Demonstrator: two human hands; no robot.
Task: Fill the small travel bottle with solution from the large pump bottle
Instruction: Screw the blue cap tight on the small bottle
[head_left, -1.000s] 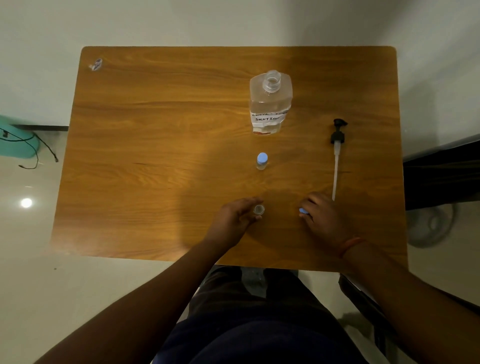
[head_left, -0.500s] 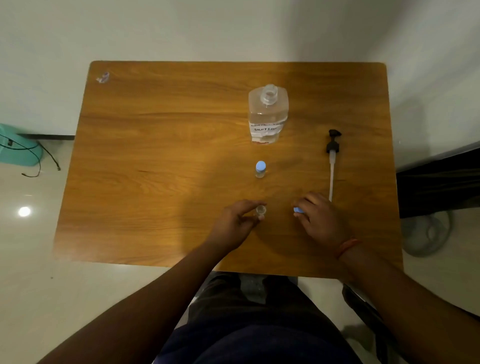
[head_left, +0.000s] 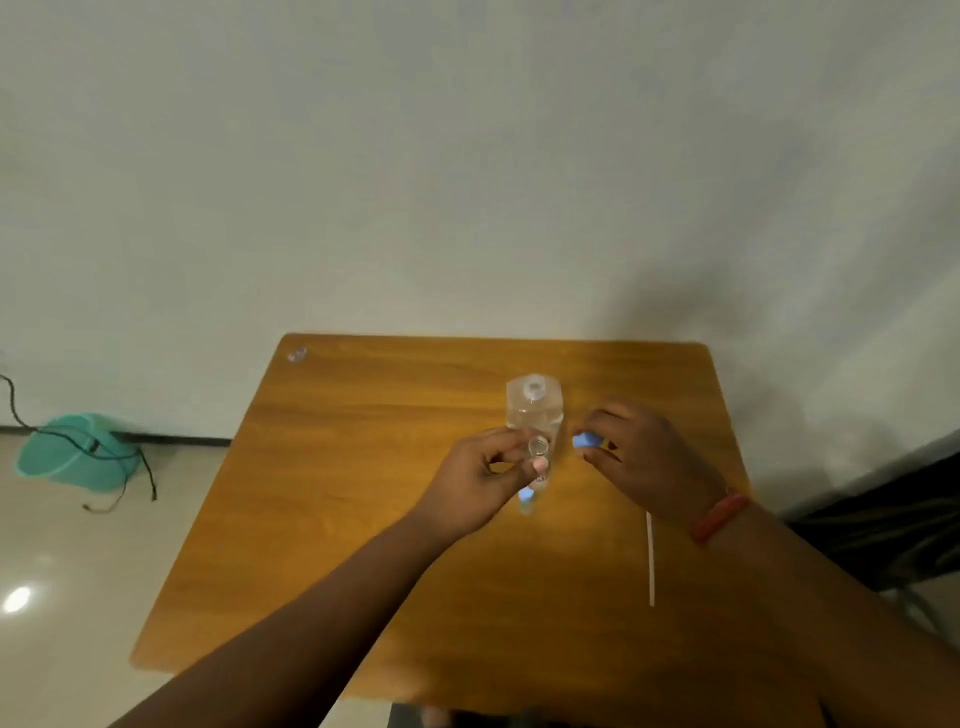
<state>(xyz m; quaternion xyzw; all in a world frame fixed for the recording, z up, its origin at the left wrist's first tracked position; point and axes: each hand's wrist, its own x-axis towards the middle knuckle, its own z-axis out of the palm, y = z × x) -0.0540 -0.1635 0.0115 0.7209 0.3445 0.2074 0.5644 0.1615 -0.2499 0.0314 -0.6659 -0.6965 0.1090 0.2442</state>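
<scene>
Pinching the small open travel bottle (head_left: 538, 448), the left hand (head_left: 480, 480) holds it above the table (head_left: 363, 467); the right hand (head_left: 644, 457) pinches a blue cap (head_left: 587, 440) beside it. The large bottle (head_left: 534, 410), pump off, stands behind them toward the table's far edge; another blue-capped bottle (head_left: 527, 498) stands just nearer.

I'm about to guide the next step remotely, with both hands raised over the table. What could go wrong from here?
1. The left hand pinches the small clear uncapped travel bottle by fingertips alone; it could slip or tip.
2. The large clear plastic bottle stands open just behind the hands, so a knock might spill it.
3. The small blue cap, pinched in the right hand, could drop and roll off the wooden table.
</scene>
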